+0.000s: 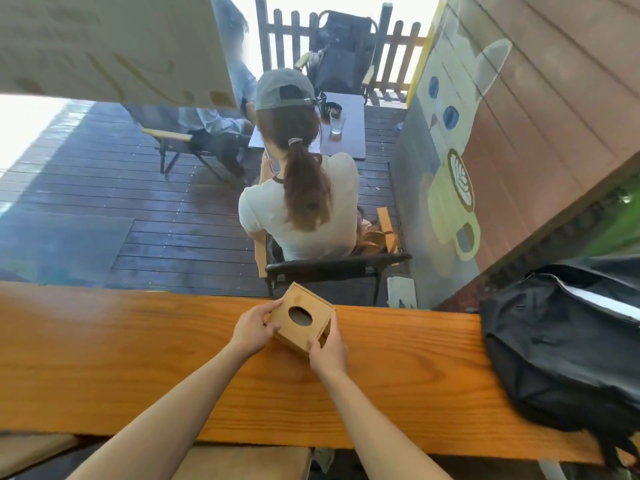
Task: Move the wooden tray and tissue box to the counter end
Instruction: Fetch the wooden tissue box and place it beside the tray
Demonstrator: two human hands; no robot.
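A small wooden tissue box with an oval hole in its top sits near the far edge of the long wooden counter, turned at an angle. My left hand grips its left side, thumb on the near face and fingers on the top edge. On its near right corner rests my right hand, gripping the side. No tissue shows in the hole. No wooden tray is in view.
A black backpack lies on the counter's right end. Beyond the counter a person sits in a chair with their back to me, at a small table with a glass. Another person sits further back. A painted wall stands at the right.
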